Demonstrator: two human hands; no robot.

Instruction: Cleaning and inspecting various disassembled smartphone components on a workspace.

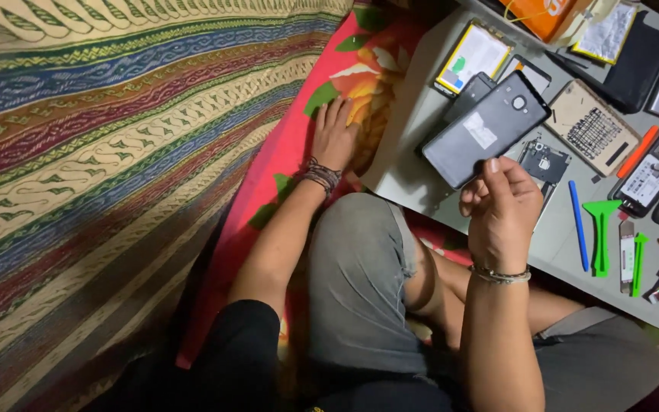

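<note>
A striped woven cloth point(93, 152) fills the left of the view, and beside it lies a red floral mat point(299, 145) on which the person sits cross-legged in grey shorts point(360, 282). The left hand point(335, 137) rests flat on that mat, palm down and fingers spread and apart, holding nothing; the arm runs straight down to it with cord bracelets at the wrist, so it appears to prop the body while the other hand works.

To the right, the right hand point(501, 210) is raised above the knee, wrist bent back, thumb and fingers pinched on the lower edge of a dark grey phone back cover point(486, 130). The cover is tilted up over the near edge of a low grey work board point(413, 152), its camera hole uppermost, likely held clear of the board so it can be looked over.

Past it, the board carries an opened phone body point(544, 164) just beneath the cover, a flat battery with a yellow border point(473, 57), a blue pry stick point(578, 225) and green plastic opening tools point(602, 233), laid out near the working hand, probably for easy reach.
</note>
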